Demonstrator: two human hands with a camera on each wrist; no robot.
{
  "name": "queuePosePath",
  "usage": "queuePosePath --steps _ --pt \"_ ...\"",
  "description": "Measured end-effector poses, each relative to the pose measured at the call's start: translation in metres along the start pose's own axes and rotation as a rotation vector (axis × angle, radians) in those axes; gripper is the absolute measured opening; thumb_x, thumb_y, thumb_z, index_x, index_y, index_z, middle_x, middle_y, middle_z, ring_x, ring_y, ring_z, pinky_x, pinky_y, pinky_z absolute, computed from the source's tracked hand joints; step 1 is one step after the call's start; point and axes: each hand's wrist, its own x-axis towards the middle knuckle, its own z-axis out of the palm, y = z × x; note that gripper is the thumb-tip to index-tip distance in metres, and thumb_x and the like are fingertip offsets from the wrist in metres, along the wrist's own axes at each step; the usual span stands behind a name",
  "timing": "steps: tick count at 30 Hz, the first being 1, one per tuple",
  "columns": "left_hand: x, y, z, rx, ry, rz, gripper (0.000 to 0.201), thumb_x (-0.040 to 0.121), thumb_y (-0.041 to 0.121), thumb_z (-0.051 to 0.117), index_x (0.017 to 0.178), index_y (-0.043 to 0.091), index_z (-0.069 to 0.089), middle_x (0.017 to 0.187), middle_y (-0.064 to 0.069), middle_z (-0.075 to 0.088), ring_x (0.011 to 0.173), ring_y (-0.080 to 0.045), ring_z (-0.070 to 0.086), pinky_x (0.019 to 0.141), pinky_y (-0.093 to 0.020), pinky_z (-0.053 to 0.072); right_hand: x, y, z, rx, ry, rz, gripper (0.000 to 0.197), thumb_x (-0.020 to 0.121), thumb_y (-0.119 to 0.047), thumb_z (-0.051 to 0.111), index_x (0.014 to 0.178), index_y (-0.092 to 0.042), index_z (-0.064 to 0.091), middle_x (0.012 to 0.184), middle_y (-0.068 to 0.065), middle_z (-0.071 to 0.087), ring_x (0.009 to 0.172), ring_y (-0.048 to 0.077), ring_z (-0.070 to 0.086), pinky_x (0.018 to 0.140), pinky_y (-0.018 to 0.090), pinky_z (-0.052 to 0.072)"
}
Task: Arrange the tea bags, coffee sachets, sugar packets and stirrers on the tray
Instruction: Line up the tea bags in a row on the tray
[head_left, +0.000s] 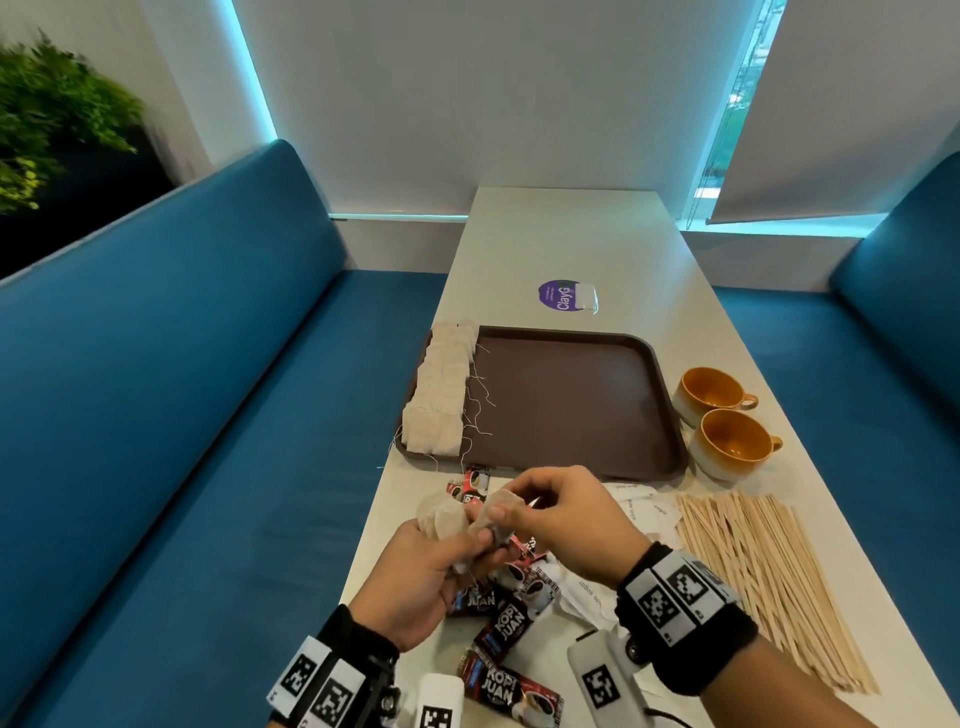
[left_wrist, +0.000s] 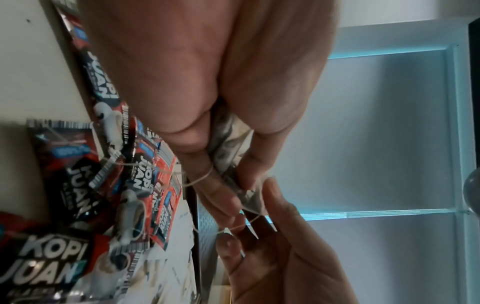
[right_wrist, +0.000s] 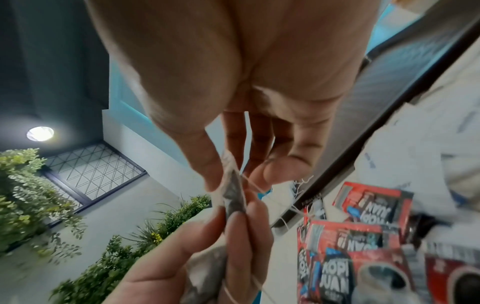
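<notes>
a: what do the hands hold?
b: left hand (head_left: 415, 577) grips a bunch of soft papery tea bags (head_left: 447, 519); right hand (head_left: 566, 514) pinches one bag's corner

a: the tray (head_left: 571, 405)?
b: smooth brown, rounded corners, a row of tea bags (head_left: 441, 395) along its left edge

a: wrist views add?
b: thin string (left_wrist: 200, 181) across the fingers; glossy coffee sachets (right_wrist: 337, 267) on the surface

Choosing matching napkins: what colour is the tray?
Dark brown, the tray; the head view shows it best.
</notes>
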Motion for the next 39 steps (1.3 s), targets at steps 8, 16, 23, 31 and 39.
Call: queuePosePath --steps 8,16,23,31,39 --pt "0.011 0.012 -0.020 0.007 0.171 0.116 0.024 0.080 -0.001 0.072 0.102 -0.009 0.069 0.101 -0.026 0.073 0.087 -0.029 0.074 0.071 -0.029 0.063 0.030 0.001 0.022 0.206 -0.025 0.038 0.024 0.079 -0.013 0.086 0.100 -0.012 0.074 0.084 0.005 0.076 0.069 0.012 0.067 0.063 0.025 0.054" --pt "0.041 0.042 -0.054 -0.090 0.337 0.087 0.018 0.094 -0.009 0.052 0.109 -0.011 0.062 0.106 -0.027 0.069 0.093 -0.039 0.072 0.080 -0.034 0.062 0.088 -0.001 0.030 0.137 0.076 0.082 0.012 0.082 -0.011 0.083 0.091 -0.010 0.076 0.088 0.012 0.078 0.077 0.022 0.073 0.083 0.043 0.062" --pt "0.072 0.072 -0.082 -0.049 0.422 0.099 0.019 0.093 -0.012 0.047 0.109 -0.016 0.058 0.111 -0.025 0.064 0.089 -0.036 0.069 0.070 -0.034 0.064 0.155 0.011 0.026 -0.172 0.051 0.087 0.020 0.087 -0.020 0.080 0.106 -0.021 0.075 0.093 -0.002 0.076 0.086 0.018 0.073 0.088 0.043 0.061" --pt "0.116 0.085 -0.095 0.403 0.483 0.124 0.010 0.083 -0.003 0.076 0.087 0.003 0.068 0.070 -0.002 0.067 0.057 -0.011 0.056 0.049 -0.020 0.045 0.169 0.019 0.037 -0.212 0.076 0.108 0.038 0.073 -0.014 0.090 0.100 -0.027 0.067 0.084 -0.004 0.069 0.075 0.010 0.065 0.079 0.029 0.060" --pt "0.136 0.101 -0.098 0.906 0.289 0.085 0.018 0.076 0.014 0.088 0.090 0.020 0.080 0.091 -0.001 0.080 0.092 -0.024 0.075 0.088 -0.045 0.059 0.165 0.018 0.037 -0.272 0.156 0.078 0.033 0.074 -0.021 0.089 0.091 -0.020 0.060 0.085 -0.004 0.065 0.073 0.010 0.058 0.062 0.020 0.047"
